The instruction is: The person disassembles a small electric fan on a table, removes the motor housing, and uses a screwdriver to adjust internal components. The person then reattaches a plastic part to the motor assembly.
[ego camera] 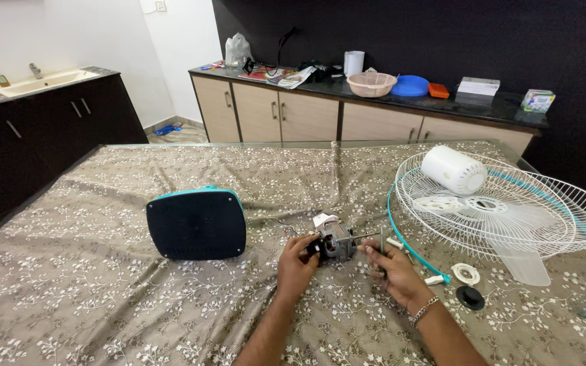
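Both hands grip the small fan motor at table centre: left hand closed around its 9 o'clock end, right hand pinching a screwdriver at 3 o'clock, beside the white fan grille.

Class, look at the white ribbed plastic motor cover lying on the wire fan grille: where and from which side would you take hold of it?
Probably across the middle of the white ribbed plastic motor cover, from above. It lies on its side on the white wire fan grille, so its rounded flanks are exposed, with nothing resting on it.
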